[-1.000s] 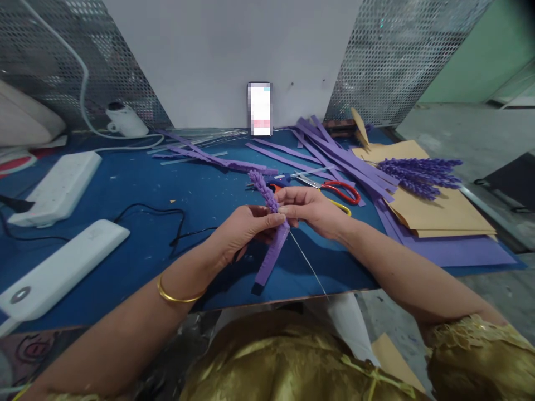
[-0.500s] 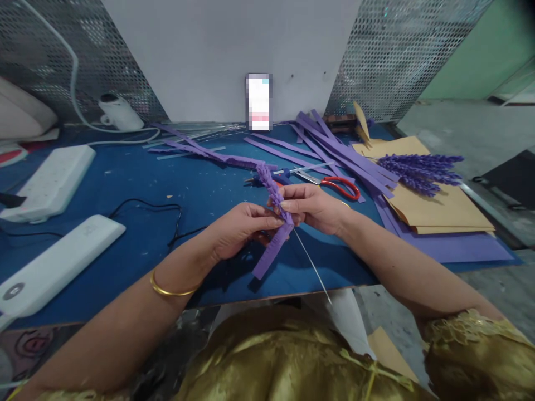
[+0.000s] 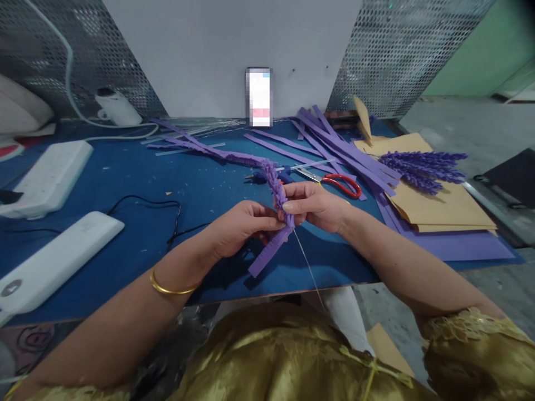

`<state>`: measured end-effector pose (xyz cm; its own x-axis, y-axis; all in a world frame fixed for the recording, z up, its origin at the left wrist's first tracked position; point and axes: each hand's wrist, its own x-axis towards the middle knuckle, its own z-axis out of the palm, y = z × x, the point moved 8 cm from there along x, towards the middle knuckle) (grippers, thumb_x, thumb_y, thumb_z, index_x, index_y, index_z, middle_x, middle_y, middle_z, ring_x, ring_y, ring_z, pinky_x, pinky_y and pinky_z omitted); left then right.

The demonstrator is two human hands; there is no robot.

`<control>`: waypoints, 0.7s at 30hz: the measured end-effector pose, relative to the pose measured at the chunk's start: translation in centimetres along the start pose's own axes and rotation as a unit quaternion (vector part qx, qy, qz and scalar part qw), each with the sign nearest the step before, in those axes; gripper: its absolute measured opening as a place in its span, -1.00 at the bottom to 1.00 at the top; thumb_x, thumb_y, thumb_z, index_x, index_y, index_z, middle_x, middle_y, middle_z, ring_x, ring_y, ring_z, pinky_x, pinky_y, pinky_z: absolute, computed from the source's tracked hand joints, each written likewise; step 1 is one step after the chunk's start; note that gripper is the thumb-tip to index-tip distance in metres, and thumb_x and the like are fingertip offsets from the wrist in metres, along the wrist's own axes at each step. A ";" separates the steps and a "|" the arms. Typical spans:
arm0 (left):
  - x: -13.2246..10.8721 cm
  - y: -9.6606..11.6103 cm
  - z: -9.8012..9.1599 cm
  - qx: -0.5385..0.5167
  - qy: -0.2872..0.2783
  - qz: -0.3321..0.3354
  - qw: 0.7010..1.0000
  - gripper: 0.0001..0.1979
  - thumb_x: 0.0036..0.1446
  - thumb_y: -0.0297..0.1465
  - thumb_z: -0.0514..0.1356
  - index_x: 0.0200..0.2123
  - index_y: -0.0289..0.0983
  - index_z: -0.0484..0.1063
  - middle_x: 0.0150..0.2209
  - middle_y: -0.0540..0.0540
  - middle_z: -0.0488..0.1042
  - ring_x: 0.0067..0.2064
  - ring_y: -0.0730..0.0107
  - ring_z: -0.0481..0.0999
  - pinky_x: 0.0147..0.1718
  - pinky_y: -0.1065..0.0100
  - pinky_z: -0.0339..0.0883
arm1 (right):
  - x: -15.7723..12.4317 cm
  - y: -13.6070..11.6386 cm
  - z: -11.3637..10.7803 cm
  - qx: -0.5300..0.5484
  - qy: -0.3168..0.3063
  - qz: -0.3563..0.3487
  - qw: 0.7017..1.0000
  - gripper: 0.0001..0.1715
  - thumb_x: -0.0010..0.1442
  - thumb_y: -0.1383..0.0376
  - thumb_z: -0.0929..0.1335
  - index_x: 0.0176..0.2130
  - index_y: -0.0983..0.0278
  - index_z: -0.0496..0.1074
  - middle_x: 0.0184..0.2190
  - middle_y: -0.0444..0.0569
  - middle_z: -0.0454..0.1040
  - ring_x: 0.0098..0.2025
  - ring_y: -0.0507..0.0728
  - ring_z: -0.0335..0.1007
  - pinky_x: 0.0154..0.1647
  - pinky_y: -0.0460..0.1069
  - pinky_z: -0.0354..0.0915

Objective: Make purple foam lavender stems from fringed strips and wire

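Observation:
My right hand (image 3: 311, 206) pinches a thin wire stem (image 3: 307, 257) wrapped in a fringed purple paper strip (image 3: 273, 177), which forms a lavender-like spike. The bare wire runs down from the fingers past the table's front edge. Just to the left, my left hand (image 3: 248, 227) is closed on the lower part of the purple strip, its thumb on top and the other fingers partly hidden beneath. A flat tail of the strip (image 3: 267, 253) hangs below both hands. Behind the spike lies a blue glue gun (image 3: 259, 176), partly covered.
Red-handled scissors (image 3: 341, 185) lie beyond my right hand, near loose purple strips (image 3: 343, 147). Finished purple flower spikes (image 3: 424, 167) rest on tan paper (image 3: 451, 214) at right. A phone (image 3: 259, 97) leans on the back panel. White power strips (image 3: 62, 267) and a black cable (image 3: 144, 201) occupy the left.
The spike has turned slightly in my fingers, and the wire's lower end has swung left. The strip's tail has shifted a little left. The whole view has moved slightly.

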<state>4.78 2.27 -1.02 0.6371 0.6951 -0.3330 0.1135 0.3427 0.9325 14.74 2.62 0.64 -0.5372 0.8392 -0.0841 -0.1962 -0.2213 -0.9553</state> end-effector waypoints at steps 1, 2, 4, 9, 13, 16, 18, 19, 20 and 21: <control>0.0 0.0 0.0 0.004 0.001 0.000 1.000 -0.80 -0.17 -0.29 0.43 -0.49 -0.30 0.61 -0.54 -0.07 0.49 -0.51 0.45 0.38 -0.49 0.41 0.25 | 0.0 0.0 0.1 -0.009 -0.005 0.001 1.000 -0.73 -0.01 0.23 0.52 -0.41 0.33 0.44 -0.50 -0.13 0.47 -0.55 -0.07 0.22 -0.56 -0.16 0.16; -0.1 -0.1 0.0 0.008 0.002 0.000 1.000 -0.80 -0.16 -0.29 0.43 -0.49 -0.30 0.61 -0.53 -0.08 0.50 -0.50 0.44 0.38 -0.49 0.41 0.25 | 0.0 0.0 0.1 -0.019 -0.008 0.002 1.000 -0.73 -0.01 0.22 0.53 -0.41 0.33 0.44 -0.52 -0.14 0.45 -0.55 -0.07 0.22 -0.55 -0.15 0.16; -0.1 -0.2 0.1 0.016 0.002 0.001 1.000 -0.80 -0.15 -0.29 0.41 -0.49 -0.31 0.61 -0.52 -0.09 0.50 -0.49 0.42 0.38 -0.49 0.40 0.25 | -0.1 0.1 0.1 -0.039 -0.007 0.005 0.999 -0.72 -0.02 0.21 0.53 -0.40 0.32 0.45 -0.54 -0.17 0.41 -0.53 -0.05 0.24 -0.52 -0.14 0.18; 0.1 -0.4 0.4 0.017 0.003 0.000 1.000 -0.84 -0.15 -0.33 0.40 -0.53 -0.30 0.58 -0.58 -0.03 0.44 -0.54 0.47 0.33 -0.51 0.40 0.21 | -0.3 0.1 0.2 -0.077 -0.002 -0.003 0.997 -0.70 -0.02 0.21 0.54 -0.40 0.30 0.43 -0.53 -0.20 0.38 -0.49 -0.02 0.27 -0.48 -0.12 0.21; 0.2 -0.5 0.1 0.006 0.030 0.001 1.000 -0.83 -0.17 -0.33 0.40 -0.59 -0.30 0.53 -0.59 -0.03 0.42 -0.53 0.46 0.33 -0.52 0.40 0.18 | -0.3 -0.1 0.3 -0.089 0.020 -0.020 0.996 -0.71 -0.02 0.22 0.54 -0.41 0.29 0.41 -0.50 -0.19 0.39 -0.48 -0.02 0.28 -0.44 -0.10 0.25; 0.2 -0.5 0.0 -0.007 0.035 0.004 0.999 -0.82 -0.18 -0.32 0.41 -0.58 -0.31 0.53 -0.57 -0.03 0.42 -0.52 0.47 0.33 -0.52 0.41 0.16 | -0.3 -0.3 0.3 -0.092 0.035 -0.029 0.995 -0.72 -0.02 0.24 0.53 -0.41 0.28 0.39 -0.49 -0.19 0.41 -0.47 -0.02 0.29 -0.41 -0.09 0.27; 0.2 -0.4 0.0 -0.013 0.037 0.007 0.999 -0.81 -0.19 -0.33 0.42 -0.59 -0.30 0.51 -0.58 -0.01 0.41 -0.53 0.50 0.30 -0.51 0.41 0.15 | -0.2 -0.3 0.4 -0.082 0.040 -0.033 0.995 -0.74 -0.01 0.26 0.52 -0.41 0.28 0.39 -0.48 -0.18 0.41 -0.45 -0.01 0.31 -0.38 -0.08 0.29; 0.2 -0.4 0.0 -0.014 0.039 0.007 0.999 -0.80 -0.21 -0.34 0.44 -0.61 -0.30 0.50 -0.59 0.00 0.40 -0.53 0.52 0.28 -0.51 0.42 0.14 | -0.2 -0.3 0.5 -0.076 0.042 -0.034 0.996 -0.75 -0.01 0.27 0.52 -0.40 0.29 0.39 -0.47 -0.18 0.42 -0.43 0.00 0.32 -0.36 -0.07 0.30; 0.2 -0.4 0.0 -0.015 0.041 0.006 0.999 -0.78 -0.23 -0.34 0.45 -0.62 -0.29 0.49 -0.60 0.01 0.39 -0.54 0.53 0.26 -0.51 0.42 0.13 | -0.2 -0.3 0.5 -0.073 0.045 -0.035 0.996 -0.75 -0.01 0.27 0.51 -0.40 0.29 0.39 -0.47 -0.18 0.42 -0.43 0.00 0.33 -0.36 -0.07 0.30; 0.2 -0.5 0.0 -0.016 0.044 0.003 0.999 -0.78 -0.26 -0.34 0.46 -0.62 -0.29 0.49 -0.61 0.02 0.39 -0.54 0.54 0.25 -0.51 0.42 0.13 | -0.2 -0.3 0.5 -0.074 0.049 -0.036 0.995 -0.75 -0.01 0.28 0.51 -0.39 0.29 0.39 -0.48 -0.19 0.41 -0.43 0.00 0.32 -0.37 -0.08 0.29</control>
<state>4.87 2.22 -1.53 0.5687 0.7495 -0.3390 0.0843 0.3568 0.9304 14.46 2.24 1.07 -0.4426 0.8961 -0.0338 -0.1052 -0.0893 -0.9904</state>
